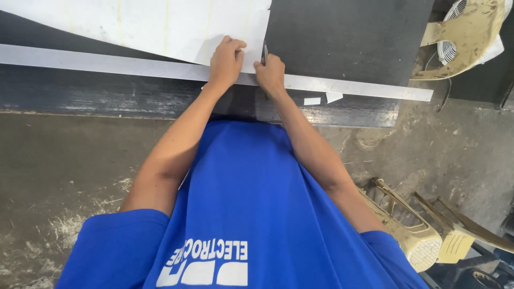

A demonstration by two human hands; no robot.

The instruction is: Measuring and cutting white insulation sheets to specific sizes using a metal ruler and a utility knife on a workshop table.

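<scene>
Sheet (160,27), white, upper left of frame; L hand (226,60) pressed flat to pin it on ruler (134,67); R hand (270,74) clamped on knife (264,53) at sheet edge.

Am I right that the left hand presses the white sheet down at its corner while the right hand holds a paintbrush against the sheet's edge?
Not quite: the head view shows the right hand holding a slim dark cutting tool, not a paintbrush, against the edge of the white sheet. The left hand does press the sheet's corner.
</scene>
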